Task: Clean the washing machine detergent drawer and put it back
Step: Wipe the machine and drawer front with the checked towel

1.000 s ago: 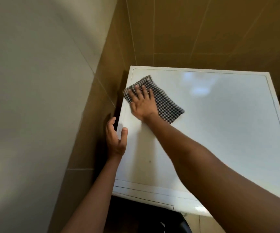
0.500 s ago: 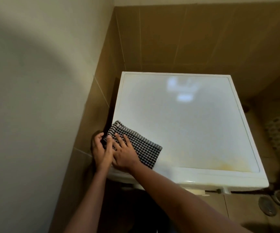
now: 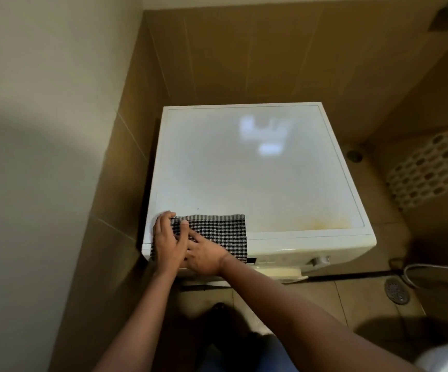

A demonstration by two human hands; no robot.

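Checked cloth (image 3: 217,229) drapes the front-left corner of the washing machine (image 3: 244,170), left hand (image 3: 167,240) gripping its edge, right hand (image 3: 206,255) pressing flat, presumably to wipe.

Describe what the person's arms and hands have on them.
The left forearm and right forearm are bare, with no sleeves in view. The left hand and right hand wear no gloves; no watch or bracelet shows at either wrist.

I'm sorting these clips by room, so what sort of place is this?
Most likely a bathroom or wet laundry corner: a white washing machine stands in a corner of brown tiled walls, and a round floor drain is set in the tiled floor to its right.
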